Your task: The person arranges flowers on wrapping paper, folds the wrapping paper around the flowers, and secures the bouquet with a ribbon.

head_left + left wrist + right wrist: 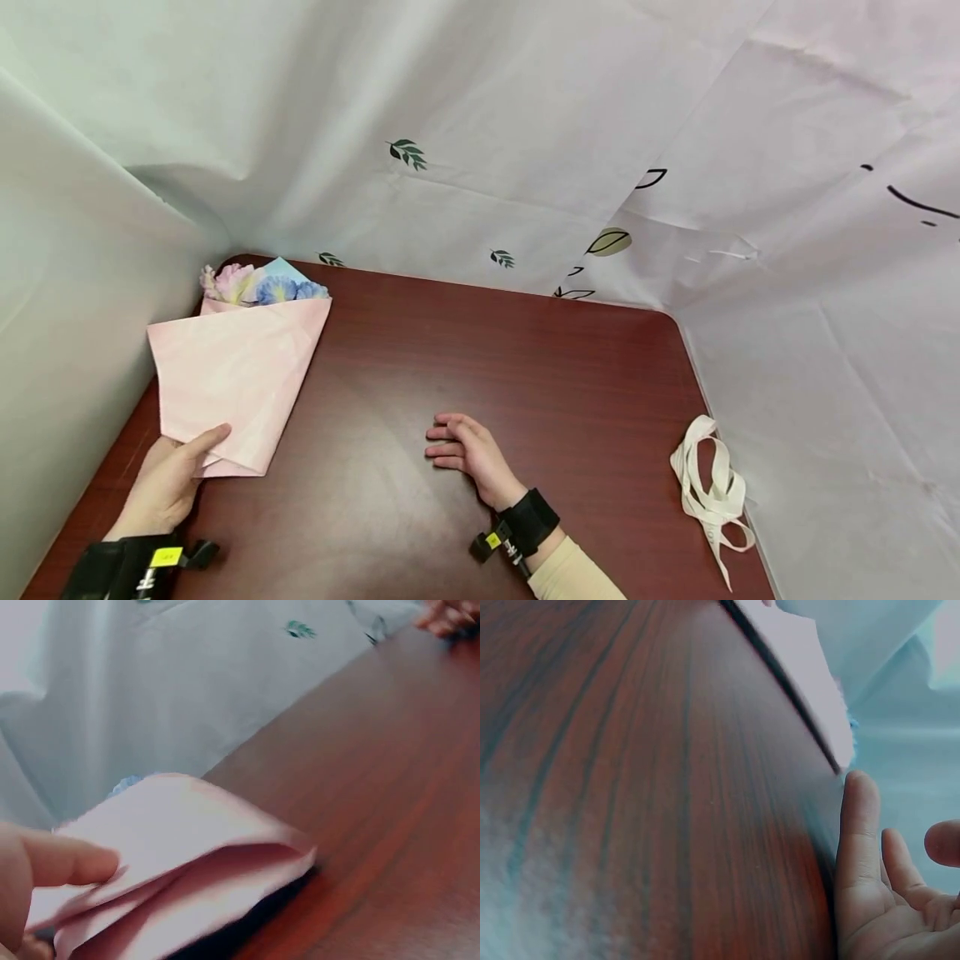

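Observation:
A bouquet wrapped in pink paper [240,358] lies at the left side of the table, its pink, yellow and blue flowers [276,289] showing at the far end beside a light blue paper corner. My left hand [161,483] grips the wrapper's near end, thumb on top and the other fingers hidden beneath. In the left wrist view the folded layers of the pink wrapper [187,825] gape at that end. My right hand [474,457] is over the middle of the table, fingers loosely extended and holding nothing. The right wrist view shows the same hand [889,900] with its fingers apart.
A loosely bundled cream ribbon [712,492] lies near the right edge of the dark red-brown table [465,350]. Pale fabric [480,125] with leaf prints hangs along the back and both sides, close to the table's edges.

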{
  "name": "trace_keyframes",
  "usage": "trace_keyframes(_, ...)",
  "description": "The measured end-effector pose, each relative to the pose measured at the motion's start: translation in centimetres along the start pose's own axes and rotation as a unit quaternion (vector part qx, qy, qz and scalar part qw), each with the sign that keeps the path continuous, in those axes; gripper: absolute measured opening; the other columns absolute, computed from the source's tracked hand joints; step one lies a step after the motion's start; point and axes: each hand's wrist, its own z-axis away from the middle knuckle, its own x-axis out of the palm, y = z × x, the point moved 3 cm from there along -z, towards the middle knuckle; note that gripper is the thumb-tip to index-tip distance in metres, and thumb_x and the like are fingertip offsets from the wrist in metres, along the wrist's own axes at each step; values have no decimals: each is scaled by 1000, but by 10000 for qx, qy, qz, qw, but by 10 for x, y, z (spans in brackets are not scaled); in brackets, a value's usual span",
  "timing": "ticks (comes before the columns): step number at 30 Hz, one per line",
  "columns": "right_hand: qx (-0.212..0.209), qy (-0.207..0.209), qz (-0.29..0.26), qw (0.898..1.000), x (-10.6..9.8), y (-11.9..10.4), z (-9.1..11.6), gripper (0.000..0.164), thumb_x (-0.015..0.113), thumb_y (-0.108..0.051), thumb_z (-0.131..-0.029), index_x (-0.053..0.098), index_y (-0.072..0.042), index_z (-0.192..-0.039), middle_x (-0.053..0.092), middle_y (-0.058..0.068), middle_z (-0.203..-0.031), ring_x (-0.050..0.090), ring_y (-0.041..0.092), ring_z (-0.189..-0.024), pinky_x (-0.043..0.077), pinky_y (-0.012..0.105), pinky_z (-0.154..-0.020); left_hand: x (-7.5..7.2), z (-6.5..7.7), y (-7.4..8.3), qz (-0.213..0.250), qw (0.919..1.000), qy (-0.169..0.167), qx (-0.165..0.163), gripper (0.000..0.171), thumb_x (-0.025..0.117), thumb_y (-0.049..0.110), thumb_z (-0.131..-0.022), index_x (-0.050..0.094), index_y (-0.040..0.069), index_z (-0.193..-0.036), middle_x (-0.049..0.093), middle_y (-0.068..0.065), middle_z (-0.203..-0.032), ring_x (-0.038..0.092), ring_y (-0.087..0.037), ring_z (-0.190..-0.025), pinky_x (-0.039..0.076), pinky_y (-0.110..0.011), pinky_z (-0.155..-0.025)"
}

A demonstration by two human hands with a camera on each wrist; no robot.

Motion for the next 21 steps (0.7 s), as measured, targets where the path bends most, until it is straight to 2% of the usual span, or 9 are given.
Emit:
trace_keyframes(1, -8, -4, 28, 10000, 0, 0, 0, 41, 46, -27, -107, 53, 0, -138, 67, 20, -124, 73, 23, -96, 59, 35, -80, 1, 2, 0, -210, 9988, 423, 150, 40, 63, 0, -98, 52, 18, -131, 63, 13, -111, 64, 0, -93, 54, -17, -75)
trace_keyframes(3, -50, -8, 66, 10000, 0, 0, 0, 42, 46, -27, -108, 52, 1, -138, 67, 21, -124, 73, 23, -96, 59, 35, -80, 2, 5, 1, -611, 9893, 1256, 430, 67, 67, 1, -95, 34, 23, -149, 52, 13, -125, 57, 1, -102, 53, -15, -73)
trace_keyframes(5, -78, -16, 82, 9999, 1, 0, 0, 43, 46, -27, -108, 52, 2, -138, 66, 21, -125, 73, 23, -96, 59, 35, -80, 4, 9, 2, -1059, 9698, 2111, 612, 91, 71, 2, -92, 15, 30, -158, 38, 9, -139, 47, -4, -117, 48, -14, -82)
trace_keyframes(7, -82, -23, 89, 9999, 1, 0, 0, 43, 46, -27, -108, 51, 2, -138, 66, 22, -125, 73, 23, -96, 59, 35, -80, 6, 13, 3, -1591, 9481, 2634, 797, 103, 70, 4, -91, 0, 35, -161, 23, 8, -149, 33, -10, -129, 39, -16, -96)
trace_keyframes(8, -81, -28, 85, 9999, 1, 0, 0, 43, 46, -27, -108, 51, 2, -139, 66, 22, -125, 73, 24, -96, 60, 35, -80, 7, 16, 4, -1901, 9366, 2778, 969, 103, 69, 5, -90, 0, 35, -161, 16, 6, -154, 26, -12, -136, 32, -20, -105)
trace_keyframes(11, -35, -44, 79, 10000, 1, -1, 1, 43, 46, -28, -108, 52, 1, -139, 65, 22, -126, 73, 23, -97, 59, 35, -80, 13, 24, 5, -2836, 8972, 2806, 1895, 103, 67, 3, -86, 2, 27, -162, 4, 0, -161, 6, -14, -147, 9, -30, -118)
trace_keyframes(14, -57, -44, 71, 9999, 0, -2, 1, 43, 46, -28, -108, 51, 1, -139, 65, 22, -126, 73, 24, -97, 59, 35, -80, 23, 29, 5, -3450, 8554, 2647, 2815, 103, 69, 1, -83, 7, 21, -162, 1, -4, -163, -1, -16, -150, 0, -38, -120)
trace_keyframes(18, -68, -67, 62, 9999, -1, -3, 2, 44, 47, -29, -108, 51, 1, -139, 65, 22, -127, 73, 24, -98, 59, 36, -81, 32, 30, 4, -3651, 8268, 2474, 3491, 104, 72, 0, -80, 12, 21, -162, 4, -8, -164, 1, -18, -150, 0, -38, -120)
trace_keyframes(21, -30, -87, 31, 10000, -2, -2, 2, 43, 47, -29, -108, 52, 0, -139, 65, 22, -127, 73, 24, -98, 59, 36, -82, 37, 29, 5, -4008, 7969, 2261, 3914, 97, 71, 4, -79, 19, 14, -160, 6, -14, -165, 0, -26, -152, -2, -45, -120)
